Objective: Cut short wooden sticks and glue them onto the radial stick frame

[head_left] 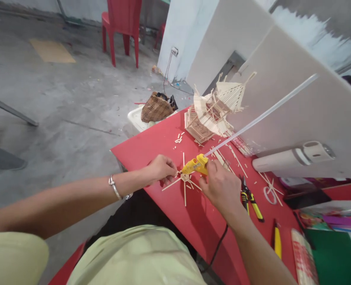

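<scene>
My right hand [221, 186] is closed around a yellow glue gun [195, 164] with a long clear glue stick [264, 114] rising from its back. Its nozzle points at the hub of a star of thin wooden sticks [184, 180] lying on the red table [169, 138]. My left hand [161, 169] pinches the star at its left side, fingers closed on the sticks. A bracelet sits on my left wrist.
A stick-built model house [215, 109] stands at the table's far edge against a white wall. Yellow-handled cutters [250, 198], a yellow knife [277, 241], loose sticks, coloured paper and a white cylinder [291, 158] lie to the right. A red chair [122, 23] stands on the floor.
</scene>
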Demonstrator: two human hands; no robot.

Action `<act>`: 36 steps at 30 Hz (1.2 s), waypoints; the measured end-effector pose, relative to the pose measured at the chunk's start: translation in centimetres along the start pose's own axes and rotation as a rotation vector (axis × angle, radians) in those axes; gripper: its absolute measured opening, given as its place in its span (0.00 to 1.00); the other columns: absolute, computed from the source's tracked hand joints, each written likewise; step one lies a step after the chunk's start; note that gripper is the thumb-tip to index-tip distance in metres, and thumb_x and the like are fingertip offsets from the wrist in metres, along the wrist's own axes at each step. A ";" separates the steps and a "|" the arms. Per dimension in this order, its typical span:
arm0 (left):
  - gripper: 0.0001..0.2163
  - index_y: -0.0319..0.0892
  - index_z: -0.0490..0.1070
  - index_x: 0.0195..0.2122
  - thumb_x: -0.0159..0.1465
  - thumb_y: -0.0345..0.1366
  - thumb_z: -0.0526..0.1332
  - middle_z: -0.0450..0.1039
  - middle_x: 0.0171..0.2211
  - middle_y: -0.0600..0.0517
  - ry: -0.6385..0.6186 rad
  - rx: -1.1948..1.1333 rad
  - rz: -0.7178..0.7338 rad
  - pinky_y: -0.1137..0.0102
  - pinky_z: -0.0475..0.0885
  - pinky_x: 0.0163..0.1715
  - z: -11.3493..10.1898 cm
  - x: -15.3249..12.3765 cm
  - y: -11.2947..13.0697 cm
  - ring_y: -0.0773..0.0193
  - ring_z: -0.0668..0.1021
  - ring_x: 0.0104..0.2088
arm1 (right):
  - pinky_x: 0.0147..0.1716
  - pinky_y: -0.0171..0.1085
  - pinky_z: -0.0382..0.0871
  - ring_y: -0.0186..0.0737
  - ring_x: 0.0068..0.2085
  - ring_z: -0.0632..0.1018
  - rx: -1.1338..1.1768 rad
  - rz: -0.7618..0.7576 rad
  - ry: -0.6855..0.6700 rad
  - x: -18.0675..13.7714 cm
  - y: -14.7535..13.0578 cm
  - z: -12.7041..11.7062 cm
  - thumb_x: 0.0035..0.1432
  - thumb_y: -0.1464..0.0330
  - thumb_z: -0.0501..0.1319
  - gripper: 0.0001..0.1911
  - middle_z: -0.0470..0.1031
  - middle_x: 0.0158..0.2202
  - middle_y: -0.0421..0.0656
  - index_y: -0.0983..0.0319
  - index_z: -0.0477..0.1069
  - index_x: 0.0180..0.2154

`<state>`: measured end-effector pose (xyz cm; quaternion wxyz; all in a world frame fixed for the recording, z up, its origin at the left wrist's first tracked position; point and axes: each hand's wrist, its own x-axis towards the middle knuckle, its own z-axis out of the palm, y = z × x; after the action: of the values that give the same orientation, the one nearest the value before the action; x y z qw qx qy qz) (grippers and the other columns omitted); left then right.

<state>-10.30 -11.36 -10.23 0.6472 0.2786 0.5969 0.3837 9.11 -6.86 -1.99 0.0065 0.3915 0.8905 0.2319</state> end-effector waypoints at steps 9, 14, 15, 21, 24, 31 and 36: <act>0.05 0.38 0.71 0.22 0.50 0.28 0.67 0.71 0.13 0.52 0.002 0.010 0.009 0.72 0.68 0.13 0.0 -0.1 -0.2 0.65 0.72 0.13 | 0.27 0.39 0.46 0.36 0.27 0.68 -0.035 -0.053 0.050 0.4 -0.2 -0.2 0.56 0.69 0.56 0.08 0.71 0.33 0.42 0.62 0.67 0.39; 0.03 0.38 0.71 0.22 0.50 0.27 0.65 0.71 0.14 0.52 -0.015 0.006 0.015 0.71 0.69 0.14 0.0 -0.1 -0.2 0.65 0.72 0.13 | 0.27 0.39 0.46 0.36 0.27 0.68 -0.051 -0.044 0.043 0.4 -0.2 -0.2 0.55 0.69 0.57 0.08 0.71 0.34 0.42 0.62 0.67 0.39; 0.03 0.38 0.71 0.22 0.50 0.27 0.65 0.71 0.14 0.52 -0.018 0.005 0.016 0.71 0.69 0.13 0.0 -0.1 -0.2 0.65 0.72 0.12 | 0.27 0.39 0.47 0.36 0.27 0.68 -0.053 -0.043 0.046 0.4 -0.2 -0.2 0.55 0.69 0.57 0.08 0.72 0.34 0.42 0.62 0.67 0.39; 0.04 0.38 0.70 0.22 0.50 0.25 0.63 0.71 0.13 0.52 -0.016 0.005 0.000 0.71 0.68 0.12 0.1 -0.1 -0.1 0.64 0.72 0.12 | 0.27 0.38 0.47 0.36 0.27 0.69 -0.055 -0.052 0.067 0.3 -0.1 -0.2 0.55 0.69 0.58 0.10 0.72 0.34 0.42 0.63 0.67 0.41; 0.04 0.38 0.71 0.22 0.50 0.25 0.63 0.71 0.13 0.53 -0.015 0.010 -0.001 0.71 0.68 0.12 0.1 -0.1 0.0 0.65 0.72 0.12 | 0.27 0.38 0.48 0.37 0.28 0.69 -0.045 -0.052 0.071 0.3 0.0 -0.1 0.55 0.68 0.58 0.10 0.72 0.34 0.42 0.63 0.68 0.40; 0.04 0.38 0.71 0.22 0.50 0.25 0.63 0.71 0.13 0.52 -0.011 0.006 0.003 0.71 0.69 0.13 0.1 -0.2 0.0 0.64 0.72 0.13 | 0.27 0.39 0.47 0.36 0.27 0.68 -0.043 -0.046 0.073 0.2 0.0 0.0 0.55 0.69 0.58 0.10 0.72 0.34 0.42 0.63 0.68 0.41; 0.04 0.38 0.70 0.22 0.50 0.25 0.63 0.70 0.12 0.52 0.001 0.018 -0.004 0.71 0.68 0.13 0.2 -0.2 0.2 0.64 0.72 0.12 | 0.27 0.38 0.47 0.36 0.27 0.68 -0.043 -0.049 0.079 0.1 0.0 0.1 0.55 0.68 0.58 0.10 0.72 0.35 0.42 0.62 0.68 0.41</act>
<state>-10.16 -11.42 -9.96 0.6450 0.2830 0.6015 0.3770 9.06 -6.69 -2.04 -0.0145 0.3599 0.8941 0.2662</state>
